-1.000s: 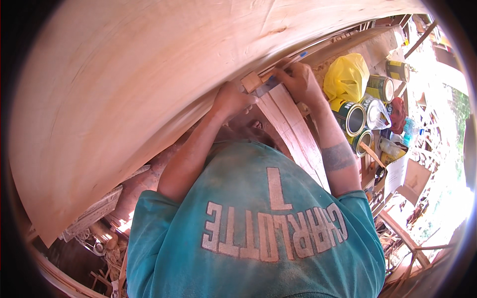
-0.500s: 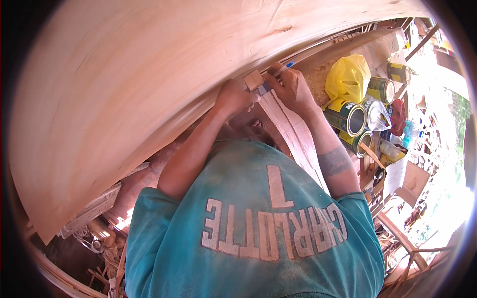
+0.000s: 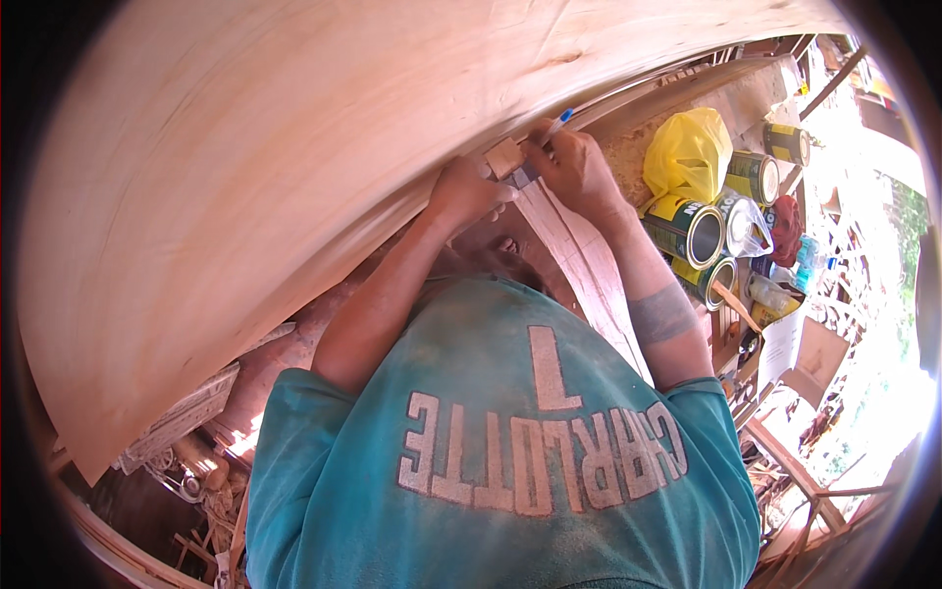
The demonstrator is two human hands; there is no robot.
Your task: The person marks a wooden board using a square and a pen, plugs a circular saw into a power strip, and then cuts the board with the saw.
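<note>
My left hand (image 3: 464, 193) is closed on a small wooden block (image 3: 504, 157), its fingertips partly hidden. Beside the block a flat grey piece (image 3: 523, 177) lies between my two hands. A pen (image 3: 559, 124) with a blue end is pinched in my right hand (image 3: 574, 169), its tip hidden by the fingers. Under both hands runs a long pale wooden board (image 3: 586, 260), which stretches back toward my right forearm. A large curved sheet of wood (image 3: 275, 147) rises close by on the far left, almost touching my left hand.
On the right stand several paint cans (image 3: 684, 233) beside a yellow plastic bag (image 3: 687, 152). A red cloth (image 3: 786, 231), a plastic bottle (image 3: 809, 263) and a sheet of paper (image 3: 780, 346) lie past them. Wood scraps (image 3: 211, 510) litter the lower left.
The pen has tilted more upright, its blue end shifting slightly up and left. My right hand has turned a little with it, while my left hand stays nearly in place.
</note>
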